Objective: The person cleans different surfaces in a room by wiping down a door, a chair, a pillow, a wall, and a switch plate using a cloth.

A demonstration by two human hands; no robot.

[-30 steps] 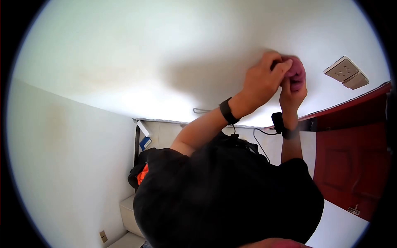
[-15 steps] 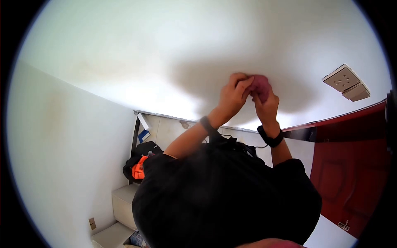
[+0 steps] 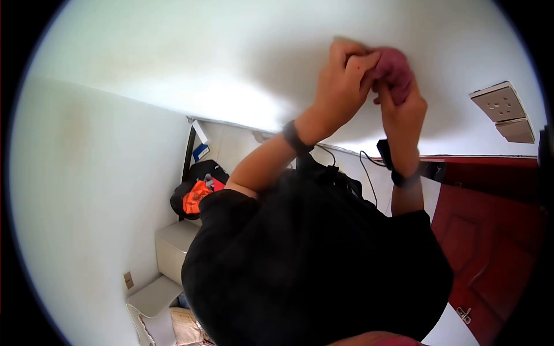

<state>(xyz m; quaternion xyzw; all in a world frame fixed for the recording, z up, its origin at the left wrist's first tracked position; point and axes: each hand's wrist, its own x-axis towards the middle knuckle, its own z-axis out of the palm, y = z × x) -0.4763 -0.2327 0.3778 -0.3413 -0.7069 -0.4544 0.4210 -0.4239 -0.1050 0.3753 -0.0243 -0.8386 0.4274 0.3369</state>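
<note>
A bunched pink cloth [image 3: 394,69] is held between my two hands in front of the white wall [image 3: 242,52]. My left hand [image 3: 344,83] pinches its left side with thumb and fingers. My right hand [image 3: 404,118] grips the cloth from below and to the right, its fingers partly hidden by the folds. Both wrists carry black bands. Whether the cloth touches the wall cannot be made out.
A socket and switch panel [image 3: 499,104] is on the wall at the right, above a dark red door [image 3: 490,242]. A black and orange bag [image 3: 196,196] lies at the left, near beige furniture [image 3: 173,248]. A black cable [image 3: 368,173] hangs near my right wrist.
Both hands and the cloth first shifted left and lower in view, then back up and right. The grip on the cloth looks much the same. The surroundings have shifted with the camera.
</note>
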